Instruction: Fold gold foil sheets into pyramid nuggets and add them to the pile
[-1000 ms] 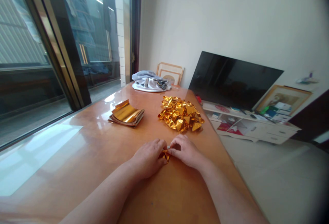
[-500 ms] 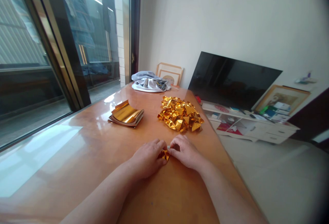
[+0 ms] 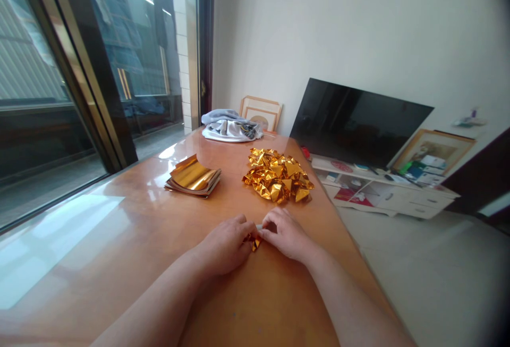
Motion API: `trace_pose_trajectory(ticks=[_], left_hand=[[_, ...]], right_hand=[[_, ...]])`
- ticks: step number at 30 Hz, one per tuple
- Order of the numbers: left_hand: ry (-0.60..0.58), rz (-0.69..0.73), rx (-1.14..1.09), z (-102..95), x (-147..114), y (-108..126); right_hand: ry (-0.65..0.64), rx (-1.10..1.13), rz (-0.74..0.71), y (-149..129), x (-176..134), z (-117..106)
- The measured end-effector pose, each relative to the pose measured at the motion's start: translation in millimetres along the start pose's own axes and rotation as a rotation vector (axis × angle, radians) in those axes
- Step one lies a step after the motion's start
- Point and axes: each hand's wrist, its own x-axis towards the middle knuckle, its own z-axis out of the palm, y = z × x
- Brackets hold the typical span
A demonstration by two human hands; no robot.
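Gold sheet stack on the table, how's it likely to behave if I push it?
The stack would probably fan out rather than move as a block, since its edges are uneven and no band shows. Its top sheet looks thin and bendy, given the curl. Rolling seems unlikely: it lies flat.

Bundled cloth point(image 3: 228, 128) lies before leaning frames point(image 3: 261, 103), near a black television point(image 3: 358, 124).

Home living room, large television point(image 3: 360, 121), low white cabinet point(image 3: 392, 195), leaning framed pictures point(image 3: 435, 150), sliding glass door point(image 3: 85, 70)
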Motion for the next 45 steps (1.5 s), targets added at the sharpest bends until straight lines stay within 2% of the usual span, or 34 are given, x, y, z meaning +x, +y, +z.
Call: trace_pose_trajectory(ticks=[9,18,45], left_hand=[[0.009,-0.061,0.027,0.6,2.9,5.1],[0.035,-0.062,0.105,7.2,2.7,5.5],[0.068,-0.078,0.022,2.8,3.7,3.6]], right_hand=[[0.005,0.015,0.008,0.3,0.1,1.6],[0.001,0.031,0.011,0.6,-0.2,0.0],[0.014,0.019,0.011,1.0,-0.4,0.6]])
